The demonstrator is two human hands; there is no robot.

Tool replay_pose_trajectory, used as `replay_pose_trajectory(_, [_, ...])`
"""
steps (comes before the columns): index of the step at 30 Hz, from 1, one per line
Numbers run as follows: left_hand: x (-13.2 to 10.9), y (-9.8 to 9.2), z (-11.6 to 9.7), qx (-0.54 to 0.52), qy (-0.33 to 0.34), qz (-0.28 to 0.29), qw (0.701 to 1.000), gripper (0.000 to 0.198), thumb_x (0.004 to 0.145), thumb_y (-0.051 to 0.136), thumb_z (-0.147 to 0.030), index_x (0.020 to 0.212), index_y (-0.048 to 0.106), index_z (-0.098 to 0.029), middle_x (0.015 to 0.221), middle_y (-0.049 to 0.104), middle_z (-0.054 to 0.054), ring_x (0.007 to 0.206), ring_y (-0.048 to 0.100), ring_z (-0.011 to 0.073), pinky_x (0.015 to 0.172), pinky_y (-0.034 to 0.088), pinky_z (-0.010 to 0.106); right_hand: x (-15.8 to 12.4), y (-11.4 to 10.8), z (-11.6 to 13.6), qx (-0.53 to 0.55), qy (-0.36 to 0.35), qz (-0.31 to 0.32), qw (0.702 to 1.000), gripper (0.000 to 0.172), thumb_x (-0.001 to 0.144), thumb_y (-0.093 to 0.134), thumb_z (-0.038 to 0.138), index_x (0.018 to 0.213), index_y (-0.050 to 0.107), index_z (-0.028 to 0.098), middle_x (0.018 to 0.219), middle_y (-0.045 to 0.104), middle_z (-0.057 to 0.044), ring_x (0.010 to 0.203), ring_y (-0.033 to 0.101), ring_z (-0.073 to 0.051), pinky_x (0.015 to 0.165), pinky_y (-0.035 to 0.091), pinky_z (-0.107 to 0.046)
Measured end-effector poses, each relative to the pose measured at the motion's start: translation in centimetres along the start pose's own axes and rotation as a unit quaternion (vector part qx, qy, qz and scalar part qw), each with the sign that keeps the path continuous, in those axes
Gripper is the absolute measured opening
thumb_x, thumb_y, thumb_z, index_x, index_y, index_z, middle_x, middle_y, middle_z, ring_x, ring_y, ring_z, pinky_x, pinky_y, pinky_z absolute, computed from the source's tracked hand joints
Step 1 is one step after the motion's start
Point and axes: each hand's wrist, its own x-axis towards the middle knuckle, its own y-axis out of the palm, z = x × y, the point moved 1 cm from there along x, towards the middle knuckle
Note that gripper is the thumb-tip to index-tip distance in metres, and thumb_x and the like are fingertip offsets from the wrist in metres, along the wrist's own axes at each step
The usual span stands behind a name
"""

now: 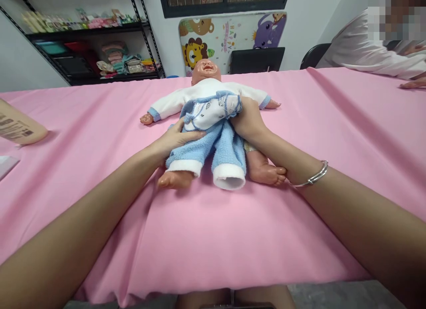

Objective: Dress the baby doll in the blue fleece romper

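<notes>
On pink cloth [216,238] lies a doll [207,84]; the right hand [250,119] clutches its clothes [202,146], the left hand [173,140] touches them, grip unclear.

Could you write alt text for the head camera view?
A baby doll lies on a pink cloth, its blue fleecy trousers gripped by a person's right hand, left hand on them; one foot pokes from a trouser leg, the other lies outside.
</notes>
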Motion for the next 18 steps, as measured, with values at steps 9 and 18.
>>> replay_pose_trajectory(9, [1.5, -1.9, 0.3, 0.302, 0.174, -0.139, 0.927, 0.014, 0.076, 0.06, -0.022, 0.065, 0.052, -0.021, 0.073, 0.056, 0.003, 0.091, 0.055, 0.0252, 0.093, 0.045, 0.036, 0.1, 1.4, -0.4, -0.03, -0.044, 0.129, 0.99, 0.032, 0.072, 0.064, 0.014, 0.103, 0.065, 0.013, 0.117, 0.066, -0.011, 0.116, 0.058, -0.03, 0.107, 0.042, -0.043])
replay_pose_trajectory(18, [2.6, -1.1, 0.3, 0.203, 0.193, -0.174, 0.944, 0.011, 0.077, 0.06, -0.025, 0.071, 0.052, -0.02, 0.078, 0.062, 0.001, 0.093, 0.059, 0.023, 0.088, 0.047, 0.029, 0.0, 1.4, 0.1, -0.037, -0.044, 0.158, 0.986, 0.033, 0.067, 0.062, 0.007, 0.099, 0.067, 0.012, 0.113, 0.068, -0.011, 0.111, 0.058, -0.028, 0.105, 0.043, -0.038])
